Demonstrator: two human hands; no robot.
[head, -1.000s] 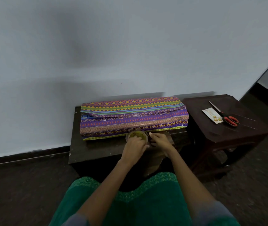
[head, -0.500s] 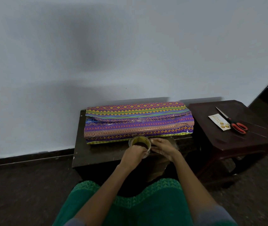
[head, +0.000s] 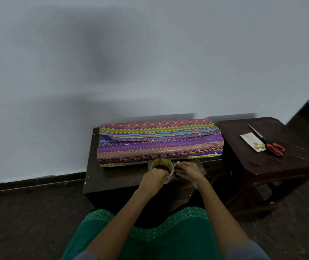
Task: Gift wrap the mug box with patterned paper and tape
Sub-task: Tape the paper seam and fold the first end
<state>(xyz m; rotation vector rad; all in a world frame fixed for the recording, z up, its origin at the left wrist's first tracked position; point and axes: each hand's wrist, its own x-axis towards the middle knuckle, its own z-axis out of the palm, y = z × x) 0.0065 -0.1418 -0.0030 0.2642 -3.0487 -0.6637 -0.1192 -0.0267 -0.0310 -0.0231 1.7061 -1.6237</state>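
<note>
A long box wrapped in bright patterned paper lies across a dark low table against the wall. In front of it, near the table's front edge, my left hand grips a roll of clear tape with a yellow core. My right hand is at the roll's right side, fingertips against its rim. Whether a tape end is pinched there is too small to tell.
A second dark side table stands to the right. On it lie red-handled scissors and a small white gift tag. A grey wall rises right behind the tables. Dark floor surrounds them; my green-clad knees fill the bottom.
The view shifted, so the tables sit lower and further right in frame. Both hands stay on the tape roll, lowered slightly toward the table's front edge.
</note>
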